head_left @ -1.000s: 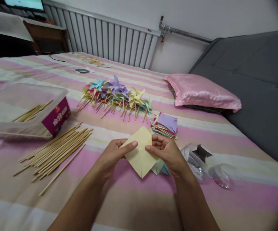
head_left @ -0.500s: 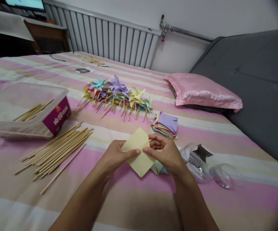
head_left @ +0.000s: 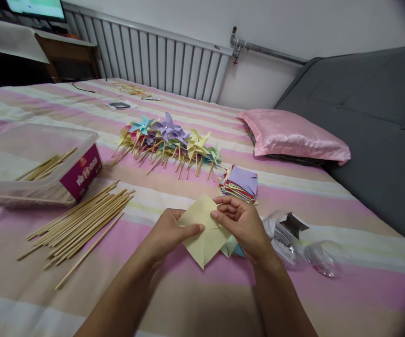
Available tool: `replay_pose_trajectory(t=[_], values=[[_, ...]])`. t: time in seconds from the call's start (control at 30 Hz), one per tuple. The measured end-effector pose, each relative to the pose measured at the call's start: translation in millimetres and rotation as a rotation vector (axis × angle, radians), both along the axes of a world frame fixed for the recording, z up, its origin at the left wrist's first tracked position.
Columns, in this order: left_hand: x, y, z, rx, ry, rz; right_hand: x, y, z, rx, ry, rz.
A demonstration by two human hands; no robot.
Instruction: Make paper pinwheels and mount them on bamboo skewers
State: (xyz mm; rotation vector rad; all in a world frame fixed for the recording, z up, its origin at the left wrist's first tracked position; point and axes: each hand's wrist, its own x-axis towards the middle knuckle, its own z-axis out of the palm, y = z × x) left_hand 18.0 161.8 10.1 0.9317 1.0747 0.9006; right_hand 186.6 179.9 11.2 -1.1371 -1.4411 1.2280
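Over striped bed [head_left: 174,192], pinched in left hand [head_left: 169,234] and right hand [head_left: 242,227]: pale yellow paper square [head_left: 206,243], turned cornerwise.

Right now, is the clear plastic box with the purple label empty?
Not empty: thin wooden sticks show inside the clear plastic box.

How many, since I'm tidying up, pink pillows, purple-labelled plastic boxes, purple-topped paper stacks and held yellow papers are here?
Pink pillow: 1
Purple-labelled plastic box: 1
Purple-topped paper stack: 1
Held yellow paper: 1
Total: 4
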Motion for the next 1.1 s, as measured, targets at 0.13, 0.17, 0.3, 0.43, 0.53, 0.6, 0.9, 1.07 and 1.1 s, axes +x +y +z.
replay_pose_trajectory(t=[0.13, 0.17, 0.3, 0.43, 0.53, 0.6, 0.9, 1.07, 1.1], values=[[-1, 1, 0.4, -0.013, -0.003, 0.039, -2, -1, 3.1, 0.153, -0.018, -0.143], [-2, 1, 0.8, -0.014, -0.02, 0.057, -2, -1, 4.9, 0.218, -0.029, -0.198], [-9, 4, 2.7, -0.064, -0.12, 0.175, 3, -7, 14.4, 0.448, -0.098, -0.275], [-15, 6, 4.1, -0.128, -0.232, 0.268, 10, -14, 22.3, 0.451, -0.218, 0.062], [-16, 6, 4.5, -0.143, -0.304, 0.268, 10, -16, 23.8, 0.368, -0.286, 0.248], [-16, 6, 4.1, -0.149, -0.326, 0.243, 8, -15, 22.9, 0.34, -0.296, 0.298], [-10, 3, 3.1, -0.133, -0.261, 0.144, 3, -10, 19.0, 0.35, -0.294, 0.243], [-3, 0, 3.7, -0.046, -0.219, 0.202, -4, -10, 13.1, 0.271, -0.22, 0.096], [-1, 0, 3.5, -0.033, -0.21, 0.229, -6, -10, 11.8, 0.251, -0.203, 0.071]])
